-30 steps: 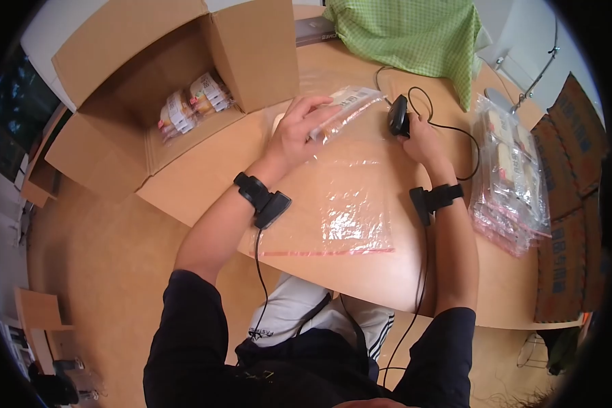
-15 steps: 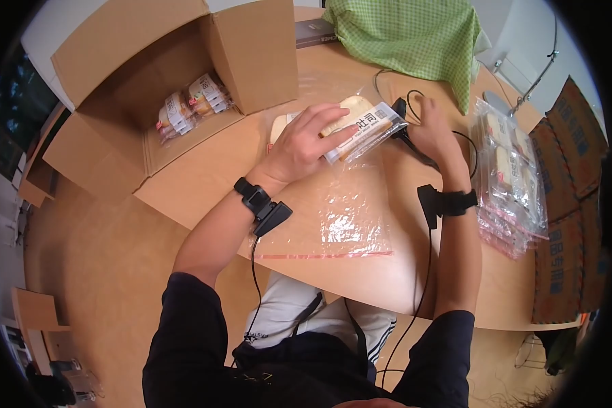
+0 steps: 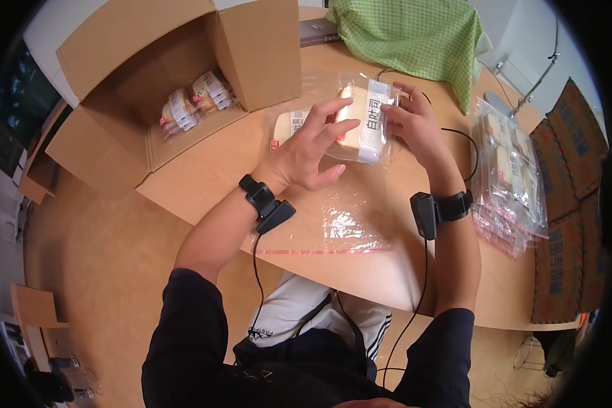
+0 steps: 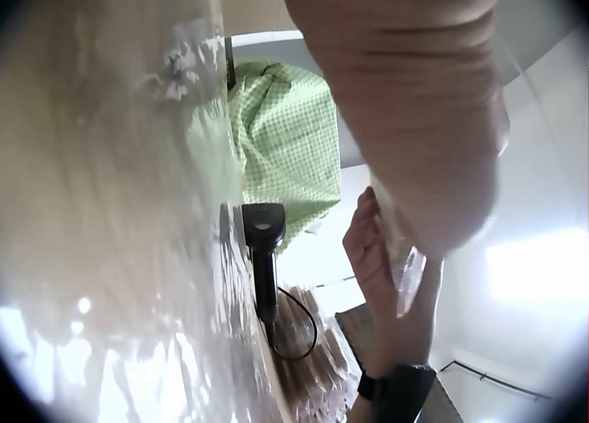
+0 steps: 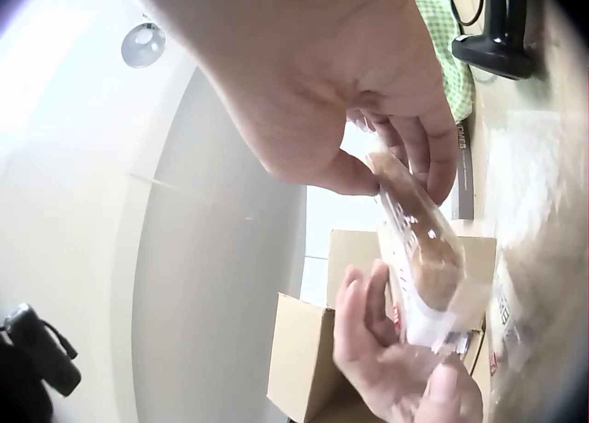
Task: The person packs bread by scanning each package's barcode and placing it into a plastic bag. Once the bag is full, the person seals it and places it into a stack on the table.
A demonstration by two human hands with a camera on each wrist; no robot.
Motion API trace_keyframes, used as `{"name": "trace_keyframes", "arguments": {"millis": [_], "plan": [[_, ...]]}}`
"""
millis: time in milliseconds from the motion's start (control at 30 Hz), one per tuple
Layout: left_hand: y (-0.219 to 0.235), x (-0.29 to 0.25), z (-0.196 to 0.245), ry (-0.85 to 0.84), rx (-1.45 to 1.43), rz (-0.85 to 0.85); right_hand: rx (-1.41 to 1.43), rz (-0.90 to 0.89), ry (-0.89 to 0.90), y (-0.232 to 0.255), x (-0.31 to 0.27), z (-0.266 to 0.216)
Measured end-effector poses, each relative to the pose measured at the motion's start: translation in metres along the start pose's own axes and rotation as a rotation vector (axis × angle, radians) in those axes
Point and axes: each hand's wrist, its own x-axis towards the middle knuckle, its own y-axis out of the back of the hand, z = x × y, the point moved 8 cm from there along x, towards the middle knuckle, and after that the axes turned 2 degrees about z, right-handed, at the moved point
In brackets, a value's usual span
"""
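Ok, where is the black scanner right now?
In the left wrist view, the scanner is just left of centre, below the green cloth; in the right wrist view, it is top right.

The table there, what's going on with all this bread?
Someone's right hand holds a wrapped bread pack above the table, with the left hand at its opposite edge. Another bread pack lies partly hidden by that hand, and a clear plastic bag lies flat near the front. A black scanner is on the table too. More wrapped bread sits in the open box.
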Motion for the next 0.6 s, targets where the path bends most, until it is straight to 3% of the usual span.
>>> {"name": "trace_keyframes", "arguments": {"millis": [133, 200, 233, 300, 333, 400, 533, 600], "plan": [[-0.006, -0.013, -0.026, 0.066, 0.024, 0.168, -0.076, 0.025, -0.049, 0.008, -0.001, 0.004], [0.001, -0.02, -0.048, 0.276, -0.308, 0.418, -0.13, -0.111, -0.015, -0.001, -0.002, 0.006], [0.001, -0.021, -0.049, 0.278, -0.31, 0.415, -0.128, -0.109, -0.018, -0.002, -0.003, 0.008], [-0.014, -0.029, -0.073, 0.596, -0.675, 0.386, -0.204, -0.221, 0.06, -0.016, -0.008, 0.002], [-0.01, -0.03, -0.075, 0.599, -0.679, 0.384, -0.204, -0.218, 0.056, -0.017, -0.008, 0.004], [-0.039, -0.043, -0.078, 0.958, -0.944, 0.012, -0.263, -0.232, 0.059, -0.022, -0.009, 0.007], [-0.047, -0.05, -0.09, 1.007, -1.102, 0.125, -0.51, -0.143, 0.087, -0.023, -0.022, -0.004], [-0.041, -0.05, -0.098, 1.018, -1.177, 0.186, -1.006, -0.145, 0.663, -0.047, -0.053, -0.052]]}}
